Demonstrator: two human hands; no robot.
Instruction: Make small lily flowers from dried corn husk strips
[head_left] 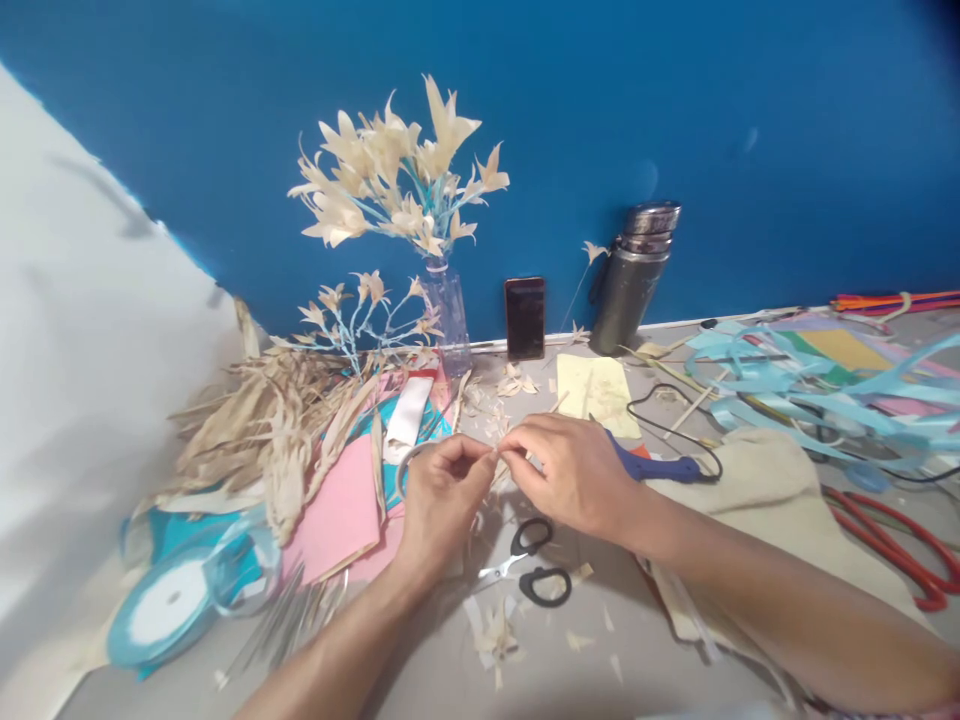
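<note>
Over the middle of the table, my left hand (448,490) and my right hand (564,465) meet at the fingertips. Thumb and forefinger are pinched on each; whatever lies between them is too small to make out. Just below my hands lie black-handled scissors (541,565), their blades pointing left. A glue gun (652,466) with a blue body rests beside my right wrist, partly hidden by it. Pale husk scraps (496,635) are scattered nearer me. Pink paper (341,510) is left of my left hand.
Pale husk flowers (390,150) stand in a clear bottle (448,320) by the blue wall. A phone (525,318) and a flask (636,280) lean there. Dried husks (240,410) and a ribbon spool (169,605) lie left; blue ribbon (787,385), cloth (750,490) and red-handled scissors (892,540) lie right.
</note>
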